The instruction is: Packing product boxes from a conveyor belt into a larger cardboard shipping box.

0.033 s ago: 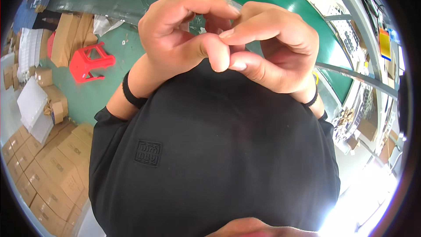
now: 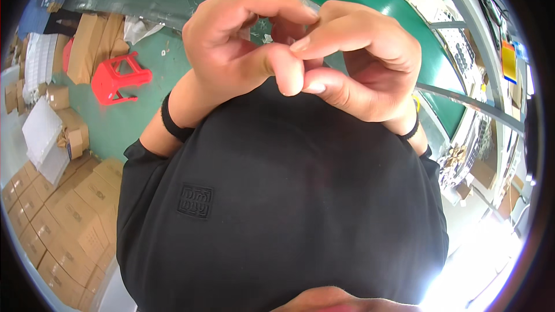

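Left hand (image 2: pixel 231 46) and right hand (image 2: pixel 364 63) meet above the black shirt (image 2: pixel 277 208), fingers curled in narrow, thumb tips touching; something small and clear seems pinched between the fingertips (image 2: pixel 300 43), too small to tell what. Black bands on both wrists. Red stool (image 2: pixel 118 78) and cardboard boxes (image 2: pixel 63 219) on the green floor at left, well apart.

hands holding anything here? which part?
Cannot tell for sure. Left hand and right hand meet fingertip to fingertip; any pinched item is too small or hidden.
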